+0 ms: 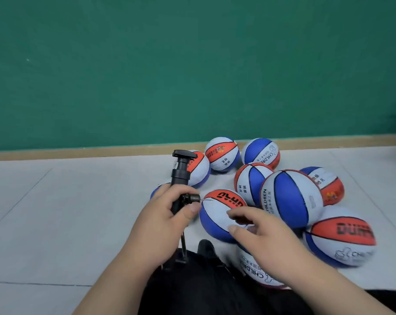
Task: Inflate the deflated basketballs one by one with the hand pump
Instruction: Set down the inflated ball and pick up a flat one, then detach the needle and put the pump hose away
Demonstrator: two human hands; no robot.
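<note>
Black hand pump (181,178) gripped in my left hand (167,214), needle (206,200) at the red-topped basketball (215,214) on the floor (56,212) short of its wall edge, right hand (260,235) steadying it with loose fingers; I judge insertion in hand, next needing valve alignment.

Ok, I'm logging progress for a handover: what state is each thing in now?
hand pump: upright, handle down, gripped by left hand
needle: tip at front ball, insertion unclear
right hand: open, fingers over front ball
ball behind it: round, looks inflated
</note>
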